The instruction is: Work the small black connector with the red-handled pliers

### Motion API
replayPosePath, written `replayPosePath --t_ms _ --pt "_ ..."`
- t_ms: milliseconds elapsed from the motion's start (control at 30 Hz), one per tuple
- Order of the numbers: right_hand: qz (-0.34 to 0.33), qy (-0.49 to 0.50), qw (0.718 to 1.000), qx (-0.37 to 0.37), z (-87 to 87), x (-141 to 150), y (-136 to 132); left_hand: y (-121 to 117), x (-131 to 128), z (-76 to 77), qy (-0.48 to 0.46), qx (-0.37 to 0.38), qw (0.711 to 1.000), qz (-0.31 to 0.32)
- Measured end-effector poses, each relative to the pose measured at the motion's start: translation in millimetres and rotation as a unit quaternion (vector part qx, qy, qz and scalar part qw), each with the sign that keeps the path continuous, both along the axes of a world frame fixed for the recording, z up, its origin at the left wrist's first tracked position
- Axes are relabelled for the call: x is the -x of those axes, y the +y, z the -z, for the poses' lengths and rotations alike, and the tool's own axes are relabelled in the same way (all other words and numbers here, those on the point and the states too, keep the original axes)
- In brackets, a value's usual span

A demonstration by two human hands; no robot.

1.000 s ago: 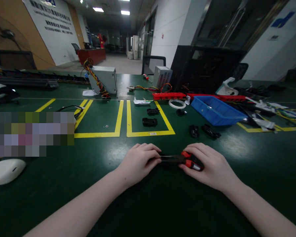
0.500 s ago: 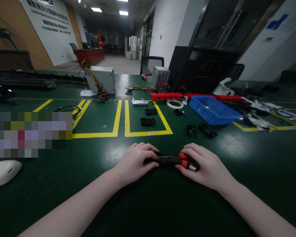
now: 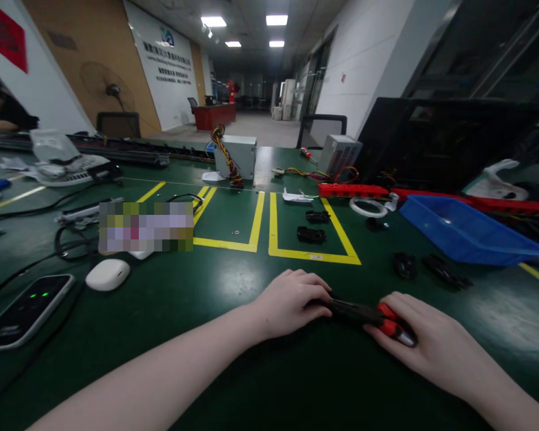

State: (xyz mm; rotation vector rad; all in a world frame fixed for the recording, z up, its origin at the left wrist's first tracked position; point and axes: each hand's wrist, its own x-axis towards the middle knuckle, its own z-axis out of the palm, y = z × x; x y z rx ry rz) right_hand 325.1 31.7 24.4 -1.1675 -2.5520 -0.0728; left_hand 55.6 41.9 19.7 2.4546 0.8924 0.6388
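Note:
My left hand [image 3: 291, 301] lies curled on the green table [image 3: 233, 359], its fingers closed round the black front end of a pair of pliers [image 3: 357, 312]. My right hand [image 3: 431, 344] is closed on the red and black handles of the same tool [image 3: 393, 326]. The pliers lie nearly flat on the table between both hands. What sits in the jaws under my left fingers is hidden.
Yellow taped boxes [image 3: 312, 254] hold small black parts [image 3: 311, 234]. A blue bin [image 3: 467, 233], black parts [image 3: 444, 270], a red strip [image 3: 353, 190], a tape roll [image 3: 368, 208] and power supplies [image 3: 238, 157] lie behind. A white mouse [image 3: 108, 274], a phone [image 3: 22, 308] and cables lie left.
The view has swung to the left, so both hands and the pliers now sit further right in the picture. The grip of both hands looks the same.

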Motion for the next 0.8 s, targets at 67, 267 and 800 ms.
replayPosePath --t_ms 67,267,800 --pt "-0.002 -0.001 1.0 -0.001 1.4 -2.1 1.9 -0.3 0.5 -0.2 0.007 -0.008 1.0 0.0" --pt "-0.009 -0.023 1.0 0.007 4.6 -1.7 1.1 -2.9 0.6 4.2 0.01 -0.056 0.998 0.01" --pt "-0.013 -0.059 0.983 -0.173 -3.1 2.5 -8.3 -27.3 4.4 1.8 0.003 -0.066 0.998 0.012"
